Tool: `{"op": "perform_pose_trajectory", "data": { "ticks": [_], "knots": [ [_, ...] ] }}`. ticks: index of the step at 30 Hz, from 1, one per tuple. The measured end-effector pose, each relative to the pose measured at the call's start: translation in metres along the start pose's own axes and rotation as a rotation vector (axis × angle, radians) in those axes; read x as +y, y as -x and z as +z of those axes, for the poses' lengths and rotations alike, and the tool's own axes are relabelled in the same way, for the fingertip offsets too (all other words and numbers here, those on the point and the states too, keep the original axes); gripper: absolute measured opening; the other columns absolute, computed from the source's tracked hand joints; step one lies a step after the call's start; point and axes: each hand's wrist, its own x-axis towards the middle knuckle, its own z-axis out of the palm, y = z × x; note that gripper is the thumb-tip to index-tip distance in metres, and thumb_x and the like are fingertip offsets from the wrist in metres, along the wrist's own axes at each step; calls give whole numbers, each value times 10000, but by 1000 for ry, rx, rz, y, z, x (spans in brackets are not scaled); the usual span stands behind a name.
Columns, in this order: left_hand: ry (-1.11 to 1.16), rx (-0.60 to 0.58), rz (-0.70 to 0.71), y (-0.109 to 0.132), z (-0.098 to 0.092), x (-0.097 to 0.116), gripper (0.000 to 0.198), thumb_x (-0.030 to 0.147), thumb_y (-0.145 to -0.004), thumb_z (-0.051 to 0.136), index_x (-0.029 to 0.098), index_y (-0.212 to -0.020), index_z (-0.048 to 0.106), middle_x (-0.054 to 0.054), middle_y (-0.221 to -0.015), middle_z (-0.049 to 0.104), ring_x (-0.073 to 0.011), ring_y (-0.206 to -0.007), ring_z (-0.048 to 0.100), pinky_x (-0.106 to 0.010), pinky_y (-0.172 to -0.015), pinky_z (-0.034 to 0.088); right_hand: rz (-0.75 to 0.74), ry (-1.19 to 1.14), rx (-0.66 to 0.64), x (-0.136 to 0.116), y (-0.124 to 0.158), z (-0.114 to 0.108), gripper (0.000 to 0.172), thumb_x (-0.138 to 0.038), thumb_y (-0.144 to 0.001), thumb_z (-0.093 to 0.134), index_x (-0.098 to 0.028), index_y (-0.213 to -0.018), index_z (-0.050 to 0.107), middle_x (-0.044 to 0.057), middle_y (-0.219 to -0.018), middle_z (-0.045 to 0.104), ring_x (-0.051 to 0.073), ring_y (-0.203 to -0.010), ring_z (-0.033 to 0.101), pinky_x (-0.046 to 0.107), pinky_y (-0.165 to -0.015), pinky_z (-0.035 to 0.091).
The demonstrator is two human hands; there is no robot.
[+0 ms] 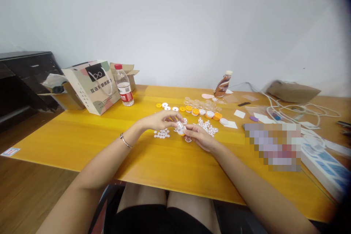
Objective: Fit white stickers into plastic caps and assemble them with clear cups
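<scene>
Above the table's middle I hold a small clear plastic case with an orange rim (180, 128), tilted between both hands. My right hand (199, 136) pinches its lower right side. My left hand (163, 120) reaches over from the left, its fingers curled at the case's top. Whitish bits show inside the case, too small to name. Below my left hand lie several small white discs (161, 134). White cut-out pieces with holes (208, 127) are heaped beside and behind my right hand. Beyond them runs a row of orange and white round caps (195, 111), with clear round covers (201, 103) behind it.
A paper gift bag (94, 91), a cardboard box (130, 71) and a red-capped water bottle (124, 87) stand at the left. A brown drink bottle (223, 85) is at the back. White cables (290, 108), paper pieces (240, 113) and a blue-and-white box (325, 166) occupy the right.
</scene>
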Motion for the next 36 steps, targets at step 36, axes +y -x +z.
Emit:
{"op": "perform_pose_trajectory", "data": {
  "ticks": [36],
  "knots": [
    [-173, 165, -124, -2, 5, -1, 293, 382, -774, 557, 134, -930, 562, -59, -840, 620, -136, -747, 579, -288, -703, 467, -158, 417, 207, -3, -4, 6, 350, -401, -730, 579, -188, -1007, 593, 42, -910, 654, 219, -858, 594, 340, -783, 448]
  ]
}}
